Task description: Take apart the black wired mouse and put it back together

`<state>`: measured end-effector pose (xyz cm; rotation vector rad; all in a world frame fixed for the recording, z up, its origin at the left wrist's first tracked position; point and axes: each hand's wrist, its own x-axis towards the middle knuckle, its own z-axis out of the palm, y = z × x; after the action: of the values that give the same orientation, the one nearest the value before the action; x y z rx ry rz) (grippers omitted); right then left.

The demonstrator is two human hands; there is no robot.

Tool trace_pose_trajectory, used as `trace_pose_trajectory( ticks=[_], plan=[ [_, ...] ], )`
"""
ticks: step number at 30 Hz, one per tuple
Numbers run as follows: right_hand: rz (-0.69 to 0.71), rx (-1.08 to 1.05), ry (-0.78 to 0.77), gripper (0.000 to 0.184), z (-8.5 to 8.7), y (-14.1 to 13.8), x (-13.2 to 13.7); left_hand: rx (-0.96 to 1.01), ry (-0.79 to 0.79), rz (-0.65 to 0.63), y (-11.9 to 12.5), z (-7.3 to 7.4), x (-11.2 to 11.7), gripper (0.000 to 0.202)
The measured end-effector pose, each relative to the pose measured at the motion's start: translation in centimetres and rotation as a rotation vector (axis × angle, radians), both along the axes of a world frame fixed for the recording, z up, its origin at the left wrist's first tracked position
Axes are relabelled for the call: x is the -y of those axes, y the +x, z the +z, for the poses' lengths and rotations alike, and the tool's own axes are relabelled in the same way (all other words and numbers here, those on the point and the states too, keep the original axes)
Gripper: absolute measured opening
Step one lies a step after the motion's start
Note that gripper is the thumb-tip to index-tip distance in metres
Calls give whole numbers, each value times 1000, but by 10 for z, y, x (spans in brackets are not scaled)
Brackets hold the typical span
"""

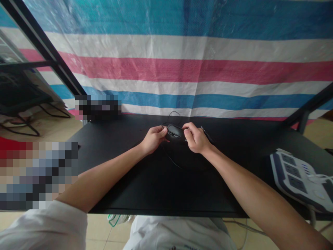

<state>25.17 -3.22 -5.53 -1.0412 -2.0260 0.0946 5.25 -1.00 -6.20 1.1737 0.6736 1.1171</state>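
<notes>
1. Head view: black corded computer mouse (174, 132) held at frame centre over the black counter (156, 187), pinched narrowly by the fingers of left hand (154, 139) and right hand (196, 138).
2. Risk: mouse could be dropped if the loose cable (170, 159) is snagged.

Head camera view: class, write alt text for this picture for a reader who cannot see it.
A person's left hand and right hand hold a black wired computer mouse over a black desk, its thin cable lying across the surface. A white power strip lies at right, before a striped tarpaulin.
</notes>
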Motion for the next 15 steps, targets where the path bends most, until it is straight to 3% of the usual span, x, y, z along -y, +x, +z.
trace_pose_trajectory(
  ticks=[15],
  plan=[
    [-97, 87, 63, 33, -2, -3, 2, -89, 26, 31, -3, 2, -1, 36]
  ],
)
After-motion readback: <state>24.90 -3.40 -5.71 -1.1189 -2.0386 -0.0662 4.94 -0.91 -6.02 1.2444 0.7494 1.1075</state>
